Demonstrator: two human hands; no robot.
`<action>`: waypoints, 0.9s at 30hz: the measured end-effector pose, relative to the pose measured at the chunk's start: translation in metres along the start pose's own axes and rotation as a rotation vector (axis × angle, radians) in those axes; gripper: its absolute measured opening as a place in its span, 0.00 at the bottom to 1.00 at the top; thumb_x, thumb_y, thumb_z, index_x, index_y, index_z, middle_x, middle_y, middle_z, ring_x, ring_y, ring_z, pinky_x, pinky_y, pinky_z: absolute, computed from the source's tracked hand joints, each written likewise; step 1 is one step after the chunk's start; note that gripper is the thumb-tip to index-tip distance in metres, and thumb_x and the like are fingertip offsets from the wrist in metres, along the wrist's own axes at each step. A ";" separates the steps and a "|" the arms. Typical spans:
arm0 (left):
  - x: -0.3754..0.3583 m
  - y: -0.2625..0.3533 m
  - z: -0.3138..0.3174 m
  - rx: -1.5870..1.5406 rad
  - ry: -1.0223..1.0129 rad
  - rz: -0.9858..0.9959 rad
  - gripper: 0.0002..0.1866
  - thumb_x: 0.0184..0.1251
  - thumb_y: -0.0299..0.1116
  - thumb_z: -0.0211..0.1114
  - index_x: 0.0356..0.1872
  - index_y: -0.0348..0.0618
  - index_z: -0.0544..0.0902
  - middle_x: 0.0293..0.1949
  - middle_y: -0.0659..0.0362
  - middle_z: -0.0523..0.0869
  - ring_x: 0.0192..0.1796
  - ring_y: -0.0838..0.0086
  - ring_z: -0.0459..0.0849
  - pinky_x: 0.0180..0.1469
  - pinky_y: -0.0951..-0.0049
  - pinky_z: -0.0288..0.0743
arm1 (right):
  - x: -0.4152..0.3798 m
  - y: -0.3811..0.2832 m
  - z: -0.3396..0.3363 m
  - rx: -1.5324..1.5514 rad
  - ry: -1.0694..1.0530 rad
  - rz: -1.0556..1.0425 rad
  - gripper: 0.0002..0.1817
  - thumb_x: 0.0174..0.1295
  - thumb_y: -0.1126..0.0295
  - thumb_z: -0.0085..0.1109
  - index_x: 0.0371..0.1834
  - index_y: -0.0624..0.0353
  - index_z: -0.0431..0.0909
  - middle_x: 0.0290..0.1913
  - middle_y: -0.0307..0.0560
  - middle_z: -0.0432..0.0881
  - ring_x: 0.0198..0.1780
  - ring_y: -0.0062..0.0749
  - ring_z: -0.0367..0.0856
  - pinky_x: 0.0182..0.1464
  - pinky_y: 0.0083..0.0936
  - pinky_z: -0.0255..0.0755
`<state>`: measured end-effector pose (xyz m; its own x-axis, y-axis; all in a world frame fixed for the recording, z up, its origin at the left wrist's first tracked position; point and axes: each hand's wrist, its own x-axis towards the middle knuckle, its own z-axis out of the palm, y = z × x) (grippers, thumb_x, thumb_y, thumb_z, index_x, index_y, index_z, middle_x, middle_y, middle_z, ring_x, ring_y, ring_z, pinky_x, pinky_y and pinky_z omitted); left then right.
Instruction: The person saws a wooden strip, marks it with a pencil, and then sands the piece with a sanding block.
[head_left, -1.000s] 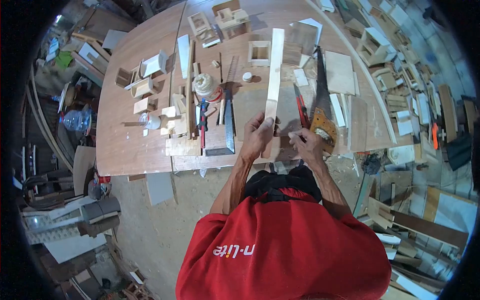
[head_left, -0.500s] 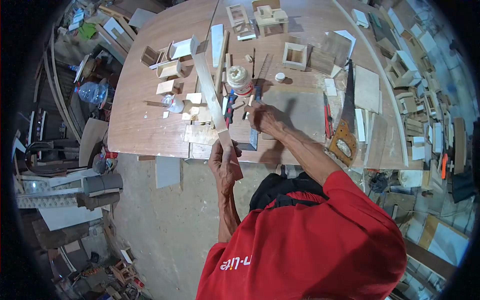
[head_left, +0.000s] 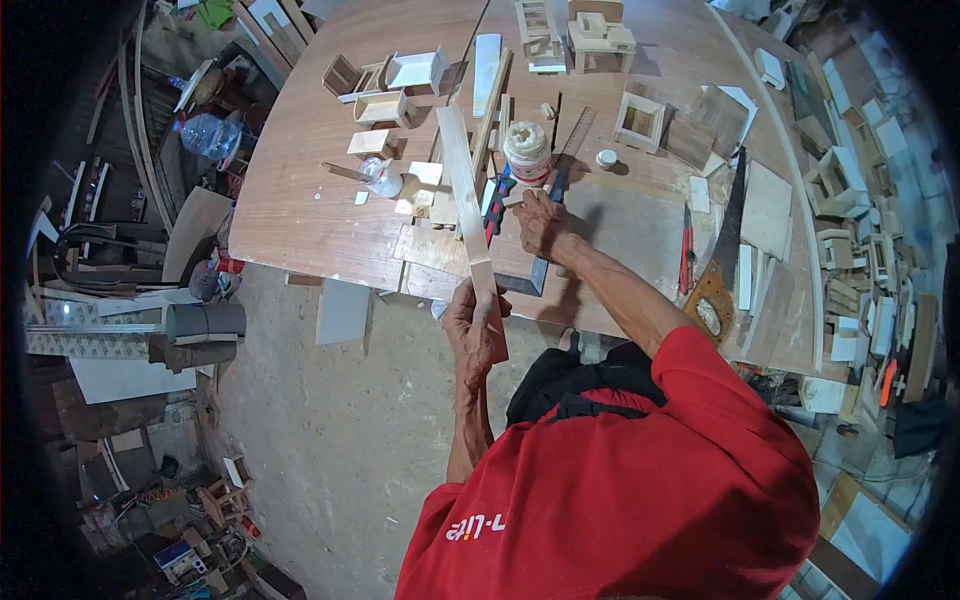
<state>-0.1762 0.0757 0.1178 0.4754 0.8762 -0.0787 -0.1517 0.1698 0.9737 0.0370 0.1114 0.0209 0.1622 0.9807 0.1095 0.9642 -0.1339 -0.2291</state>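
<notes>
My left hand (head_left: 474, 326) is closed around the lower end of a long, thin wooden strip (head_left: 462, 180), which slants up over the table. A line crosses the strip just above my fingers. My right hand (head_left: 545, 225) hovers or rests just below an open jar (head_left: 527, 152) of pale paste. Its fingers are bent together, and whatever they pinch is too small to make out. Beside it lie a try square (head_left: 540, 277) and a red-and-black tool (head_left: 495, 212), partly covered by the strip.
A handsaw (head_left: 716, 290) and red-handled pliers (head_left: 687, 250) lie to the right. Small wooden furniture pieces (head_left: 380, 108) stand at the left and back. A small glue pot (head_left: 383, 178) with a stick sits left of the strip. A white lid (head_left: 606, 158) lies near the jar.
The whole view has shifted, moving the table rightward in frame. My right hand has come slightly left relative to the jar; a pale sliver at its fingertips no longer shows. My left hand keeps the strip.
</notes>
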 end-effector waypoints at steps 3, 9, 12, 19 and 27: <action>0.000 0.002 0.001 -0.012 0.010 0.000 0.14 0.70 0.33 0.59 0.51 0.35 0.78 0.35 0.60 0.83 0.32 0.77 0.80 0.36 0.74 0.75 | 0.000 0.000 -0.006 0.030 -0.013 -0.068 0.12 0.48 0.70 0.59 0.37 0.59 0.77 0.45 0.50 0.71 0.50 0.45 0.73 0.46 0.33 0.76; -0.002 0.001 -0.004 0.016 0.033 -0.030 0.14 0.70 0.34 0.58 0.50 0.35 0.78 0.37 0.57 0.84 0.34 0.76 0.81 0.38 0.73 0.76 | -0.001 -0.009 -0.002 0.014 0.060 -0.131 0.10 0.51 0.69 0.60 0.37 0.57 0.79 0.46 0.49 0.72 0.53 0.43 0.71 0.48 0.32 0.75; -0.005 0.001 -0.006 0.018 0.048 -0.032 0.14 0.70 0.34 0.58 0.49 0.35 0.78 0.37 0.58 0.83 0.34 0.76 0.81 0.38 0.73 0.76 | 0.002 -0.002 0.005 0.052 0.090 -0.091 0.07 0.54 0.70 0.57 0.35 0.59 0.78 0.44 0.50 0.73 0.52 0.43 0.72 0.49 0.33 0.76; -0.006 0.006 -0.005 -0.012 0.095 -0.008 0.13 0.70 0.33 0.58 0.47 0.35 0.79 0.36 0.59 0.83 0.33 0.77 0.80 0.38 0.74 0.75 | -0.001 -0.002 -0.002 0.123 0.294 -0.321 0.09 0.54 0.74 0.55 0.38 0.61 0.76 0.46 0.50 0.73 0.50 0.44 0.73 0.51 0.35 0.74; 0.001 0.004 0.000 -0.027 0.065 0.006 0.13 0.70 0.34 0.58 0.46 0.35 0.79 0.36 0.59 0.83 0.32 0.78 0.78 0.36 0.75 0.73 | -0.019 -0.025 -0.066 0.946 0.558 0.118 0.08 0.65 0.75 0.52 0.47 0.60 0.70 0.37 0.51 0.79 0.34 0.34 0.79 0.37 0.32 0.75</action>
<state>-0.1759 0.0775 0.1218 0.4168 0.9048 -0.0873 -0.1782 0.1755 0.9682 0.0240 0.0868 0.0884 0.5445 0.7348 0.4045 0.4249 0.1742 -0.8883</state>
